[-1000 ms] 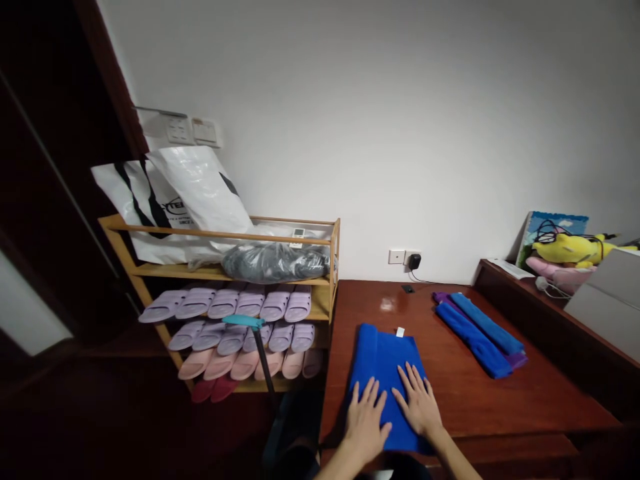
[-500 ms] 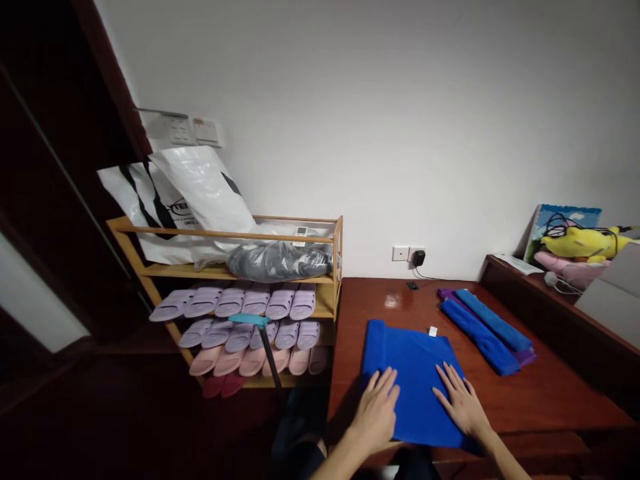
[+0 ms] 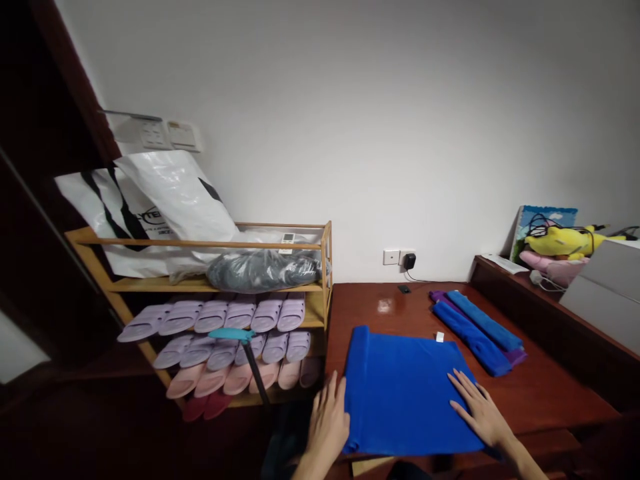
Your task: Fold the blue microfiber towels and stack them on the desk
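A blue towel (image 3: 410, 393) lies spread on the reddish-brown tabletop (image 3: 385, 308), with a folded or rolled band along its left edge and a small white tag at its far right. My left hand (image 3: 327, 420) rests at that left edge, fingers stretched out and pointing away from me. On the towel's right part lies my right hand (image 3: 477, 410), flat with the fingers spread. Neither hand grips anything. Beyond my right hand, narrow folded towels lie together: a blue one (image 3: 470, 337), a lighter blue one (image 3: 487, 321) and a purple one (image 3: 520, 358) partly underneath.
Left of the table stands a wooden shoe rack (image 3: 323, 287) with rows of lilac and pink slippers and white bags (image 3: 175, 193) on top. A black plug (image 3: 409, 261) sits in the wall socket. A raised ledge (image 3: 495, 273) on the right holds a yellow plush toy (image 3: 565, 241).
My left hand has moved left, from on top of the towel to its left edge. The towel appears wider now. My right hand stays flat on the right part.
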{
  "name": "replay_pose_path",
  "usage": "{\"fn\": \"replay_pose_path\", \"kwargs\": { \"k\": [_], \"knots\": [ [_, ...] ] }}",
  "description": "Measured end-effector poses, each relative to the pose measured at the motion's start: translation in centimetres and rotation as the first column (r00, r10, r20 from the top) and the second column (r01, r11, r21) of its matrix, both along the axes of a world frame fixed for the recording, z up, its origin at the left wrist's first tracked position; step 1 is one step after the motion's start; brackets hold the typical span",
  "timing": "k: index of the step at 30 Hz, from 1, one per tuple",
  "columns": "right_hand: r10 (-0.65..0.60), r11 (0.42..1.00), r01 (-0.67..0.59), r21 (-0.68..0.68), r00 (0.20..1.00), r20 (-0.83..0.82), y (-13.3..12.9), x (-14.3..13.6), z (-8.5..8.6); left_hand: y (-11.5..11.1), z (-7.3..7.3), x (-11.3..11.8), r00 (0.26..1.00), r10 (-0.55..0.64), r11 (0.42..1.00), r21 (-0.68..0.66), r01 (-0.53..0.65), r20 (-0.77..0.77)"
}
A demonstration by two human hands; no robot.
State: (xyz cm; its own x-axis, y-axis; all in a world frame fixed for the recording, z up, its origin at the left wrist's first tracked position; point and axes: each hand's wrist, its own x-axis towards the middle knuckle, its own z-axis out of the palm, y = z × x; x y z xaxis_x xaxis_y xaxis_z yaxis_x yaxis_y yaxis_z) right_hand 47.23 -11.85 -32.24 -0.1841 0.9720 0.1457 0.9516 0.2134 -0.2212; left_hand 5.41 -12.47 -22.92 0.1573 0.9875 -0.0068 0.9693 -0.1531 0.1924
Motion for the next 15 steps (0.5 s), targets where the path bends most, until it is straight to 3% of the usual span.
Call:
{"fn": "replay_pose_path", "kwargs": {
  "k": [3, 5, 7, 8, 11, 15],
  "knots": [
    [0.007, 1.000, -0.007, -0.001, 1.000, 0.008, 0.0, 0.8, 0.0, -0.5, 0.5, 2.5, 0.969, -0.209, 0.974, 0.116, 0.194, 0.132],
    [0.004, 1.000, -0.004, 0.008, 1.000, 0.024, -0.1, 1.3, -0.3, -0.6, -0.1, 5.4, 0.879, -0.417, 0.908, 0.150, 0.391, 0.231],
    [-0.008, 1.000, 0.007, 0.018, 0.999, 0.041, -0.2, 2.0, -0.7, -0.3, -1.3, 8.4, 0.788, -0.528, 0.847, 0.134, 0.514, 0.317],
    [-0.015, 1.000, 0.014, 0.023, 0.999, 0.048, -0.3, 2.4, -0.9, 0.0, -1.9, 9.6, 0.782, -0.513, 0.852, 0.103, 0.513, 0.353],
    [-0.030, 0.999, 0.028, 0.033, 0.998, 0.061, -0.2, 3.6, -1.4, 1.5, -3.3, 11.3, 0.867, -0.334, 0.930, -0.019, 0.366, 0.369],
    [-0.026, 0.999, 0.024, 0.032, 0.998, 0.061, 0.2, 4.9, -1.6, 3.8, -3.6, 8.5, 0.963, -0.147, 0.984, -0.065, 0.165, 0.226]
  ]
}}
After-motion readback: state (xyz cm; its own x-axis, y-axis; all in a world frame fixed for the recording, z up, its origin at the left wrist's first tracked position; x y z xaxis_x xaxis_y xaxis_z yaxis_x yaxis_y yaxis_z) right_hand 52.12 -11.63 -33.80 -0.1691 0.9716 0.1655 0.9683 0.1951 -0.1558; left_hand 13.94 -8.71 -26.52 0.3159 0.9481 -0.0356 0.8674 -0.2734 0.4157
